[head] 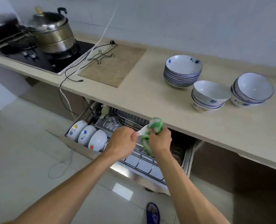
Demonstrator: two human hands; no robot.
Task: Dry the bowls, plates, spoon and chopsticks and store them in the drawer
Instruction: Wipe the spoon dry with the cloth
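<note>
Over open drawer (79, 145): left hand (122, 143) pinching white spoon (143, 131) handle, right hand (160, 139) bunching green cloth (155, 126) round its bowl; slip risk if wet handle twists free, likely dropping onto racked bowls (87, 135), chipping.

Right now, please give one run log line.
step: drying spoon | left hand: holds spoon | right hand: rubs with cloth | place: above open drawer

Beige countertop (150, 88) along a pale tiled wall (182, 21), glossy light floor tiles (21, 143) below
</note>
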